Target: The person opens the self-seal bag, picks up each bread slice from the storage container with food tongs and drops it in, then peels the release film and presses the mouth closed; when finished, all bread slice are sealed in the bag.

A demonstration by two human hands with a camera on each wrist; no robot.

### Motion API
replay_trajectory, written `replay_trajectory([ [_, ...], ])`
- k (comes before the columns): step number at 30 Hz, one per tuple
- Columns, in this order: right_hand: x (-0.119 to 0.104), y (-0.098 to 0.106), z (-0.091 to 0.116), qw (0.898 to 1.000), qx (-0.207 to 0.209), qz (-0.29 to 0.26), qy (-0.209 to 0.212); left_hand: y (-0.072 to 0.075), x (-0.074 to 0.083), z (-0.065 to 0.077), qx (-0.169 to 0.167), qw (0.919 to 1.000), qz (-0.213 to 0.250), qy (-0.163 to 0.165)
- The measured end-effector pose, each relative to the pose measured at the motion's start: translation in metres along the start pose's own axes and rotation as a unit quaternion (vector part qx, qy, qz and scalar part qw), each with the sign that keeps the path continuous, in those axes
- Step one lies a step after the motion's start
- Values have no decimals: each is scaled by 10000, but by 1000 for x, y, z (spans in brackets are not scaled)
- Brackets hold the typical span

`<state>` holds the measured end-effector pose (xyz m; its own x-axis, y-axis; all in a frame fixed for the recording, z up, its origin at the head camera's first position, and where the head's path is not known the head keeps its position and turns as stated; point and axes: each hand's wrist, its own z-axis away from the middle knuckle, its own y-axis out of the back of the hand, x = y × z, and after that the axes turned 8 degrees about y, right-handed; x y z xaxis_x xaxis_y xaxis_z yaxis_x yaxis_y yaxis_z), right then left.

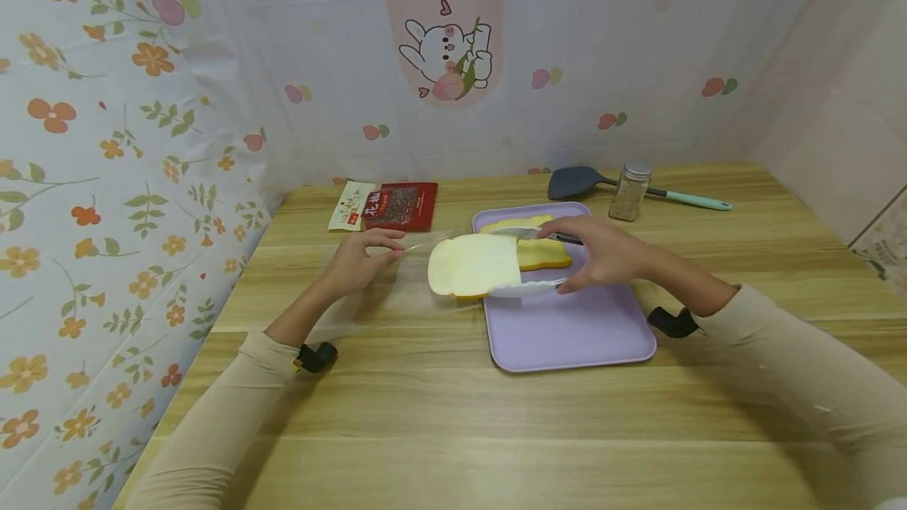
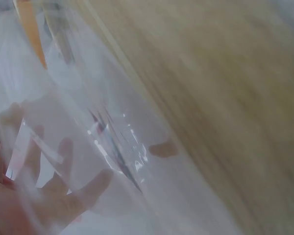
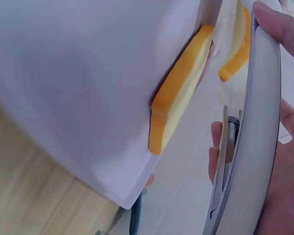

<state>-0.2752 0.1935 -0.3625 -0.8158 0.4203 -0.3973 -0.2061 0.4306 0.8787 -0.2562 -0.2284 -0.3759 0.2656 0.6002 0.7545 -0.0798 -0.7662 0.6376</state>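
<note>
My left hand (image 1: 361,260) pinches the edge of a clear plastic bag (image 1: 425,244) between thumb and fingers. In the left wrist view the film of the bag (image 2: 122,152) lies across the fingers. White tongs (image 1: 527,289) are gripped in my right hand (image 1: 598,250), thumb on one side and fingers on the other. A pale bread slice (image 1: 473,266) with a yellow-brown crust extends left from between the tongs' two white sides, over the tray's left edge and beside the bag. Another bread slice (image 3: 179,93) lies on the lilac tray (image 1: 570,333).
More bread (image 1: 510,223) shows at the tray's far side, behind the tongs. Two seasoning packets, one red (image 1: 401,207) and one cream (image 1: 350,205), lie at the back left. A spice jar (image 1: 631,192) stands at the back right by a grey spatula (image 1: 575,182) with a mint handle.
</note>
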Motion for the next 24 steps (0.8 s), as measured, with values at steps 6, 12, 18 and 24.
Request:
replay_trajectory([
  [6,-5,-3,-9,9997,-129,-202,44,-2,-1,0,7,9999,98,-111],
  [12,-7,-8,-18,9998,-151,-91,136,-2,-1,1,14,9998,191,-113],
  [18,-9,-11,-28,9996,-230,-66,175,-2,0,1,52,9998,131,-135],
  [24,-10,-13,-40,9988,-352,-201,261,-3,1,1,46,9998,102,-140],
])
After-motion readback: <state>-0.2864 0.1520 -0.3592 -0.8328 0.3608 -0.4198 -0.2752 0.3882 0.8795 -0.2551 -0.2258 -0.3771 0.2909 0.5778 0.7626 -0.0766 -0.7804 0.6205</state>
